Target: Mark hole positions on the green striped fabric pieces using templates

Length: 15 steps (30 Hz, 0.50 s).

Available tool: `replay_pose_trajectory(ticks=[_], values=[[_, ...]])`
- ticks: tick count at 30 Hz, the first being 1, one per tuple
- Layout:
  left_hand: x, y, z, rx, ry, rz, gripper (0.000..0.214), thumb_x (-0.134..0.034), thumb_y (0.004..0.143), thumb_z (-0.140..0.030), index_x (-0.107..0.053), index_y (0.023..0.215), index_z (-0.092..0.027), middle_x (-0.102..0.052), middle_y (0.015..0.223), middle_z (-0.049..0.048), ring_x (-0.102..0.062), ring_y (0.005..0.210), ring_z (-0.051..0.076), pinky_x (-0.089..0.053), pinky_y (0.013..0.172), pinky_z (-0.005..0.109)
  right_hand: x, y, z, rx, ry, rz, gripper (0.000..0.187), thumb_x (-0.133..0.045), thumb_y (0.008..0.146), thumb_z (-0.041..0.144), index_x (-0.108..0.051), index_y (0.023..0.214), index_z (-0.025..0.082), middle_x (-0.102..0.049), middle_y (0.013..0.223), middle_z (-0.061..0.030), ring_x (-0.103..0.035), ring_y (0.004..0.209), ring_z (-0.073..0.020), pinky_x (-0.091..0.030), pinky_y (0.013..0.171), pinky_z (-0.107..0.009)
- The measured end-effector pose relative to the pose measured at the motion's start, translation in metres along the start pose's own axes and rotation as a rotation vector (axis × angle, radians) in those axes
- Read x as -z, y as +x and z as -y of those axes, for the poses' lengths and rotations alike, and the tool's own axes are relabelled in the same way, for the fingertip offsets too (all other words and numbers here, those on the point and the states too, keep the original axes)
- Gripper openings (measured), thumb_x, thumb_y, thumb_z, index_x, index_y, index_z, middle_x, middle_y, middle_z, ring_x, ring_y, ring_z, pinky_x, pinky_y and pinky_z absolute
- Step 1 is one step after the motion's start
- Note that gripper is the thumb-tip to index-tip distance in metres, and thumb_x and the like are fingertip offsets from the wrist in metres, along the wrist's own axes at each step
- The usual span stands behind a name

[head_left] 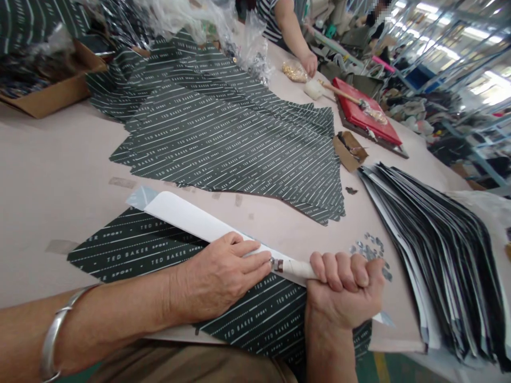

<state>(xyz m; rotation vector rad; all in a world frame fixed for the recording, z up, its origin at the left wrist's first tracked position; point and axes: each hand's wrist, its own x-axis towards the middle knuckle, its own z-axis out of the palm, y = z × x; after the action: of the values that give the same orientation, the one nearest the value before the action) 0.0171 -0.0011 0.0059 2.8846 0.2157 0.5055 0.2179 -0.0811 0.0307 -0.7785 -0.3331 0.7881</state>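
My right hand (pixel 345 287) is wrapped round the white handle of a hand tool (pixel 297 267) with a metal tip, whose exact kind I cannot make out. The tip points left and meets the fingertips of my left hand (pixel 227 271). That hand lies with its fingers stretched out over a white strip (pixel 191 215) and dark green printed fabric (pixel 139 250). The strip runs slantwise along the fabric's upper edge, with a clear film end at the left. What lies under my left fingertips is hidden. Small grey discs (pixel 369 246) are scattered beyond my right hand.
A spread stack of printed fabric pieces (pixel 223 133) lies ahead. At right is a pile of dark pieces with white strips (pixel 443 255). A small cardboard box (pixel 350 150), a red block (pixel 363 109) and a mallet (pixel 315 89) lie farther back, near another person's hand (pixel 309 64).
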Motion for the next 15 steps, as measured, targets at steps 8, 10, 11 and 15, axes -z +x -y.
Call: replay_pose_trajectory(ticks=[8, 10, 11, 15], values=[[-0.001, 0.001, -0.001, 0.029, -0.048, 0.022, 0.023, -0.045, 0.102, -0.018, -0.062, 0.118, -0.019, -0.068, 0.112, 0.0081, -0.059, 0.102, 0.021, -0.046, 0.084, 0.036, -0.014, -0.007, 0.001, 0.053, -0.157, 0.199, 0.053, -0.037, 0.103, 0.037, -0.021, 0.055, 0.021, -0.01, 0.043, 0.01, -0.011, 0.031, -0.0073, -0.022, 0.036, -0.023], [0.0, 0.003, 0.0, 0.03, -0.07, 0.018, 0.021, -0.047, 0.101, -0.018, -0.063, 0.115, -0.018, -0.068, 0.113, 0.0082, -0.06, 0.101, 0.021, -0.047, 0.083, 0.036, -0.02, -0.011, 0.001, 0.056, -0.237, 0.31, 0.051, -0.038, 0.102, 0.039, -0.024, 0.056, 0.021, -0.013, 0.045, 0.0096, -0.015, 0.033, -0.0078, -0.027, 0.039, -0.025], [0.0, 0.003, 0.0, 0.032, -0.081, 0.018, 0.02, -0.047, 0.101, -0.018, -0.063, 0.114, -0.018, -0.068, 0.113, 0.0081, -0.059, 0.101, 0.021, -0.047, 0.083, 0.036, -0.023, -0.013, 0.002, 0.049, -0.288, 0.372, 0.051, -0.041, 0.102, 0.04, -0.026, 0.056, 0.021, -0.016, 0.046, 0.0093, -0.018, 0.034, -0.008, -0.029, 0.042, -0.026], [0.002, 0.005, -0.001, 0.043, -0.107, 0.032, 0.017, -0.048, 0.1, -0.018, -0.062, 0.109, -0.016, -0.067, 0.111, 0.0072, -0.059, 0.101, 0.022, -0.047, 0.083, 0.035, -0.033, -0.017, 0.001, 0.05, -0.52, 0.632, 0.045, -0.05, 0.1, 0.032, -0.035, 0.059, 0.022, -0.028, 0.051, 0.0066, -0.027, 0.043, -0.0089, -0.03, 0.048, -0.028]])
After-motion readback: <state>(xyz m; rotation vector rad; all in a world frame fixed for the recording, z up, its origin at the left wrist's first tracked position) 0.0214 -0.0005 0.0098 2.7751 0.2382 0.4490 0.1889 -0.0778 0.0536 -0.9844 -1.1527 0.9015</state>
